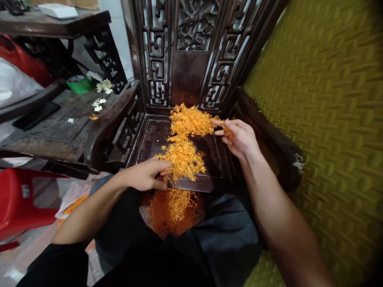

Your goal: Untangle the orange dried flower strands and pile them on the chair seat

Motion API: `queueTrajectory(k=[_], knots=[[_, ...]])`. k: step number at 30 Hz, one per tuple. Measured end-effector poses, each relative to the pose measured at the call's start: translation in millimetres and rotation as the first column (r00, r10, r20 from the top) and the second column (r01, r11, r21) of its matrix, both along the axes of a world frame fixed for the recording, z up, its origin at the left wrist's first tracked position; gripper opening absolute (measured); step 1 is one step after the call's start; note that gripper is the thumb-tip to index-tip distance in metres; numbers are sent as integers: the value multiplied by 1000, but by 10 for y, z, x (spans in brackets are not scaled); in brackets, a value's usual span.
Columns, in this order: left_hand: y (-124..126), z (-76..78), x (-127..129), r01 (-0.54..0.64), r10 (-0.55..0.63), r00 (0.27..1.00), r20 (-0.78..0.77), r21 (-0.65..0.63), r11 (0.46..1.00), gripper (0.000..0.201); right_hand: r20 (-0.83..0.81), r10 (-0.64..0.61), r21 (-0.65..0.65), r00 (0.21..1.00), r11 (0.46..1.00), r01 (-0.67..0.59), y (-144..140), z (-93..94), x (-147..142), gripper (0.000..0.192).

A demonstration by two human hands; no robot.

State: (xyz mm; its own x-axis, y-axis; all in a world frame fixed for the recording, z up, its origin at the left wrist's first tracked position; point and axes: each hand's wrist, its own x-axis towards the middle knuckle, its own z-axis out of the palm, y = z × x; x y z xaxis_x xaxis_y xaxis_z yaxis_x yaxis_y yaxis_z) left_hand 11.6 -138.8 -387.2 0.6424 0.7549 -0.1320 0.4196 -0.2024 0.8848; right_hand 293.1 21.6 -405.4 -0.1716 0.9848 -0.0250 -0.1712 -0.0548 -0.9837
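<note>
Two heaps of small orange artificial flower pieces with thin stems lie on the dark wooden chair seat (153,133). The far heap (191,121) rests by the chair's back; the near heap (184,157) reaches the front edge. At the left side of the near heap, my left hand (146,173) has its fingers closed on a few orange pieces. My right hand (241,137) is beside the far heap's right end, index finger stretched toward it, with some orange pieces held in the curled fingers. Below the seat edge, more stringy orange stems (179,205) lie between my knees.
A carved chair back (190,73) stands ahead, with a textured yellow-green surface (323,119) along the right. On the left, a dark side table (60,127) bears green tape (79,84) and small white flowers (104,86). A red stool (18,199) and a plastic bag holding orange pieces (74,205) are lower left.
</note>
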Motion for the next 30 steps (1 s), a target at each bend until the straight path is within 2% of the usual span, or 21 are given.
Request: queueTrajectory(k=[2,3,4,6,8,9,10,11,12,13,14,15,16,17,18,20,24,26,28,29,30], knots=[[8,-8,10,2,-2,1000,-8,-15,1000,32,23,166,9,986,986,-166,-147,71,-3,43],[14,-9,19,0,0,1000,-16,-14,1000,32,59,281,20,958,959,-283,-257,104,-39,39],[20,-10,31,1,-2,1000,-28,-8,1000,31,120,408,35,905,910,-414,-376,134,-93,33],[32,-14,57,10,-9,998,-56,5,1000,29,300,607,55,736,759,-649,-594,173,-235,31],[41,-23,78,30,-28,995,-93,20,999,26,459,687,51,564,613,-788,-737,170,-377,32],[43,-28,85,37,-34,993,-109,31,999,24,500,703,40,506,565,-824,-768,152,-433,31],[44,-31,87,42,-37,992,-119,43,998,23,513,708,32,484,548,-836,-772,125,-471,30],[43,-32,85,49,-42,992,-119,51,997,23,508,696,38,508,571,-820,-746,96,-489,31],[42,-30,79,60,-54,993,-107,52,997,25,489,650,63,582,639,-766,-695,69,-483,33],[40,-26,68,71,-67,994,-87,43,997,26,454,557,106,696,741,-663,-621,49,-453,37],[38,-21,52,70,-69,996,-55,25,997,28,398,420,151,815,847,-510,-533,41,-403,41],[38,-17,34,55,-55,998,-19,-5,998,30,325,252,189,912,927,-323,-440,45,-336,45],[40,-15,14,21,-20,1000,21,-39,999,32,248,101,200,963,968,-153,-354,62,-261,48],[46,-15,-7,-29,33,998,56,-75,997,34,186,2,199,982,979,-39,-283,88,-185,49],[54,-18,-28,-92,102,991,89,-107,990,37,142,-60,201,988,979,31,-237,118,-116,48],[75,-28,-64,-210,231,963,141,-148,966,44,113,-53,191,992,981,30,-225,170,-24,44],[114,-35,-96,-303,337,925,177,-191,934,42,133,217,81,967,970,-229,-406,176,-48,43],[122,-33,-94,-303,339,924,178,-204,931,39,149,387,-44,910,922,-384,-513,140,-136,42],[125,-40,-89,-303,341,924,177,-209,930,40,140,570,-186,810,819,-543,-602,93,-246,51],[124,-47,-87,-304,342,923,174,-212,929,42,127,634,-221,763,768,-601,-634,67,-301,56],[122,-55,-85,-308,346,922,176,-213,927,44,125,659,-217,742,748,-628,-650,42,-350,57]])
